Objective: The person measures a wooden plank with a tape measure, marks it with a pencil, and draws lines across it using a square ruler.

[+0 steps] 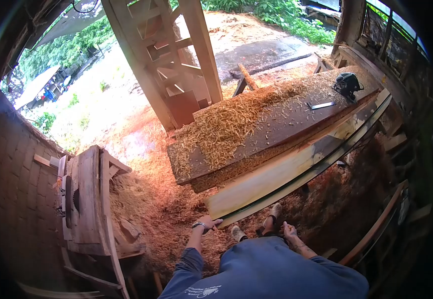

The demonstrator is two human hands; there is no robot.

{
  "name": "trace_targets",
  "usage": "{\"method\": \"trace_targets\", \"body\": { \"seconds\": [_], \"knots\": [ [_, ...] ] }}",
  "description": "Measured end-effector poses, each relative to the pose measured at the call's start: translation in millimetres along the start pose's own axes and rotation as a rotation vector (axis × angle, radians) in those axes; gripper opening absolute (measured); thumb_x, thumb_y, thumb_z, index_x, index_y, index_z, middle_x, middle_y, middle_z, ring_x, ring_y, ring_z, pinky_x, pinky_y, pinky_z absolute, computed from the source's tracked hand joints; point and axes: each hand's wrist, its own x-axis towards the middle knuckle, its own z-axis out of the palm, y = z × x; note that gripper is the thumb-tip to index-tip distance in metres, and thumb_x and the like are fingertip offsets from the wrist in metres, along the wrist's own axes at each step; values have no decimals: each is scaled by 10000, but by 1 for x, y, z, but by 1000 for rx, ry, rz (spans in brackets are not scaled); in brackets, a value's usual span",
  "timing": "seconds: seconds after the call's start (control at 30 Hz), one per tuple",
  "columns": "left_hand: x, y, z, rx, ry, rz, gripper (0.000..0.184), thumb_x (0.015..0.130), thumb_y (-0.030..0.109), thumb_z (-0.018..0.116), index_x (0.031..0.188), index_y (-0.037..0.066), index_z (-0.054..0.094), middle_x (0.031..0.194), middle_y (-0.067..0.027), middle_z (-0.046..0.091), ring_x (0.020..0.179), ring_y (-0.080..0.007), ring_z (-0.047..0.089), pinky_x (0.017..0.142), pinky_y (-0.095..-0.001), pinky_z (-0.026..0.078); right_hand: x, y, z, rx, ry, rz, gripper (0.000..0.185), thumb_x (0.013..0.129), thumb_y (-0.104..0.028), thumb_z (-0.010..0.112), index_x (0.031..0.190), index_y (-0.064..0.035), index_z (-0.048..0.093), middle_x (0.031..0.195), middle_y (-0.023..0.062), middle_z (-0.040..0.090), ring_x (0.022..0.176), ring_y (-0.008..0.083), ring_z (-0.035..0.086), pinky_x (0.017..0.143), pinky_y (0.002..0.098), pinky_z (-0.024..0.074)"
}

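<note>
My left hand (207, 223), with a watch on the wrist, is at the near left end of a long narrow board (256, 207). Its fingers close on that board's end. A wider pale board (261, 188) lies alongside, with a dark gap between the two. My right hand (290, 230) hangs in front of my body, apart from the boards, with its fingers curled. Whatever it may hold is too small to make out.
Wood shavings (231, 129) cover much of the workbench (281, 134). On its right end are a black power tool (347, 85) and a flat metal-looking strip (322, 105). A saw table (88, 199) with a toothed blade stands left. A wooden frame (141, 60) leans behind the bench.
</note>
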Motion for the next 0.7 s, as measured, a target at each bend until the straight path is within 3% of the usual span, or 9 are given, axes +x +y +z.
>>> {"method": "trace_targets", "body": {
  "seconds": [0.2, 0.7],
  "knots": [
    [21, -17, 10, 12, -6, 5, 710, 807, 767, 615, 971, 98, 790, 924, -98, 765, 896, -277, 707, 822, -385, 537, -2, 10, -4, -152, 43, -88, 479, 997, -466, 541, 909, -41, 743, 743, 79, 731, 718, 173, 713, 690, 319, 557],
    [22, -17, 9, 28, -36, -26, 760, 818, 761, 600, 1105, 71, 733, 1004, -183, 731, 942, -347, 680, 834, -427, 522, 45, 67, 3, -122, 36, -47, 479, 983, -498, 550, 958, -68, 759, 840, 112, 759, 842, 212, 733, 788, 360, 557]
  ]
}}
